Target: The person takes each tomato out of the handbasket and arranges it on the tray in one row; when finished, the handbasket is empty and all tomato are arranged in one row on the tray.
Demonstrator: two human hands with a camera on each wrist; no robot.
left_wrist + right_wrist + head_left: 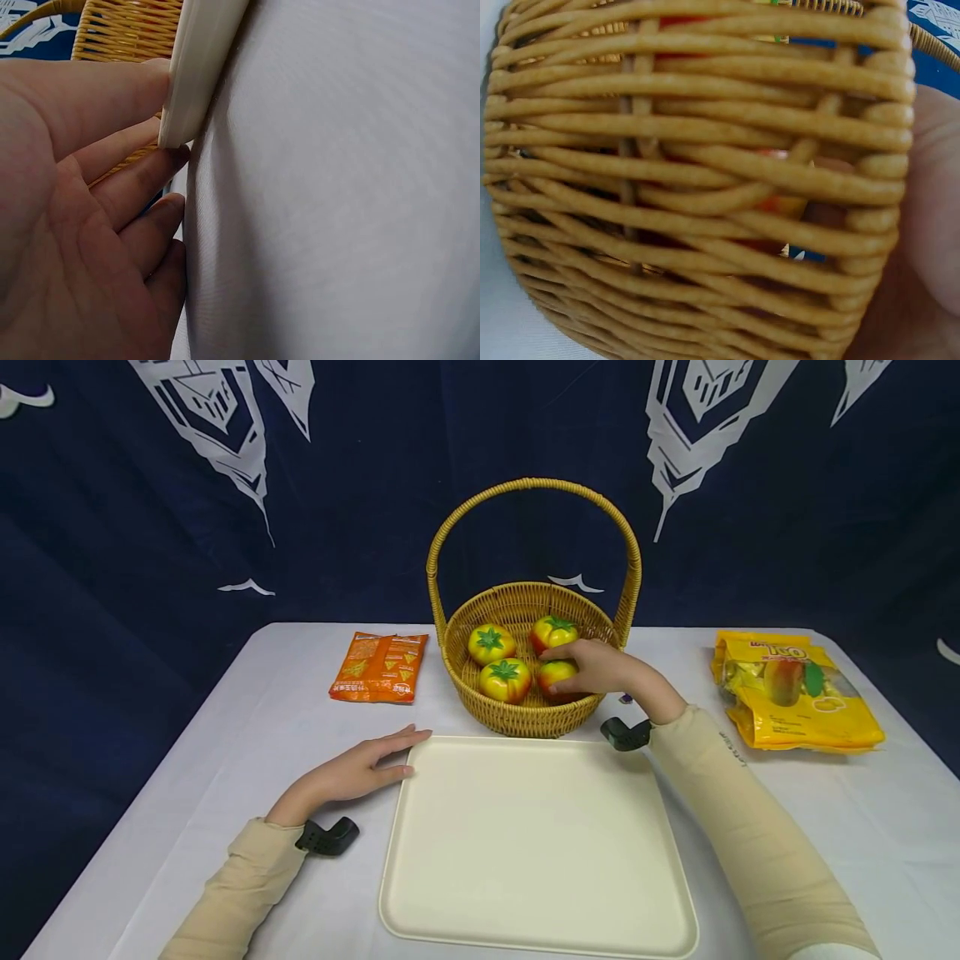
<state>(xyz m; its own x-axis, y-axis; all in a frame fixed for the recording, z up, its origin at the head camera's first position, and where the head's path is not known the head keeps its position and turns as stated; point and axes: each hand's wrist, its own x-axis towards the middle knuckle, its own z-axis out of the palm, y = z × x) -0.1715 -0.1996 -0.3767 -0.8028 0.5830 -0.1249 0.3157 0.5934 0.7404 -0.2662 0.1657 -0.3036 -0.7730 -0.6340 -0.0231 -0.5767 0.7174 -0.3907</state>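
Note:
Several yellow-red tomatoes with green star-shaped tops lie in a wicker basket [510,720] with a tall handle. My right hand [596,668] reaches over the basket's right rim and grips the front-right tomato [553,675]; its fingers partly cover that tomato. In the right wrist view the wicker wall hides most of the grip. At the far left corner of a cream tray [536,847], my left hand [360,768] rests with fingers extended, touching the rim. The left wrist view shows the thumb [142,82] against the tray edge and the other fingers near the tablecloth.
An orange snack packet [381,668] lies left of the basket, and a yellow candy bag [798,693] lies at the right. A white cloth [202,793] covers the table. Behind it hangs a dark blue curtain [360,510] with white patterns.

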